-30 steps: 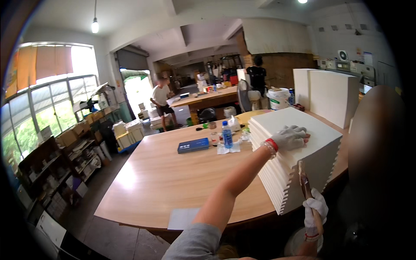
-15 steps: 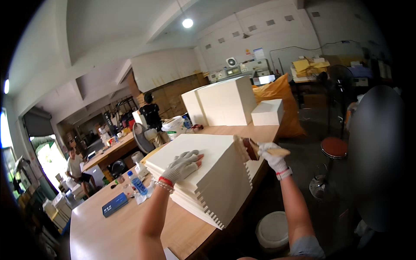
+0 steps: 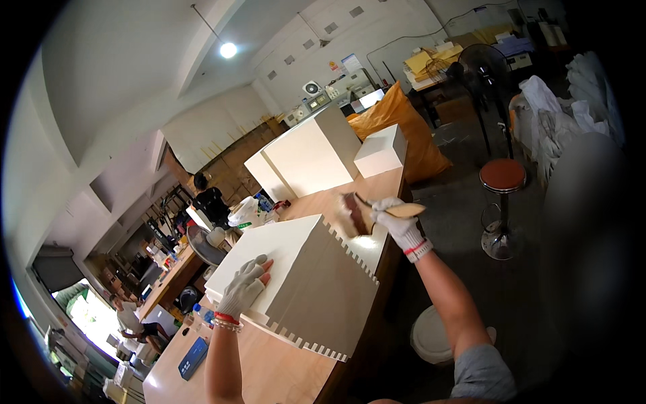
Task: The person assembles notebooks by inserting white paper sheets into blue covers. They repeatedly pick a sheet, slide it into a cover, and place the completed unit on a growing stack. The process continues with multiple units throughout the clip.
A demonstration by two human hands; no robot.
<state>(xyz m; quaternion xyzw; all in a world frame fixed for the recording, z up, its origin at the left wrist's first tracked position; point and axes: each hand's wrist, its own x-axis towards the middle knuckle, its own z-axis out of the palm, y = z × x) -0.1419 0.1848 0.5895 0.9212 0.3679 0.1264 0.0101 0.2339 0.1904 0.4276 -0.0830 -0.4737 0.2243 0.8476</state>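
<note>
Beneath the left hand [image 3: 245, 286] (gloved) lies a white stack [image 3: 319, 286].

White is seen on the stack [image 3: 319, 289], whose edges are patterned with teeth, off-white banded in red on the gloved left hand [image 3: 245, 286] and gloved right hand [image 3: 396, 217], tan and reddish-brown on the brush [image 3: 363, 217], light brown on the table [image 3: 296, 367], blue on the box [image 3: 194, 359], and orange on the sack [image 3: 420, 145].

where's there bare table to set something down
Bare tabletop lies between the left forearm and the notched white stack. Another patch lies between that stack and the tall white block, near the brush in the right hand. Crowded around the white bucket, beyond the stack.
</note>
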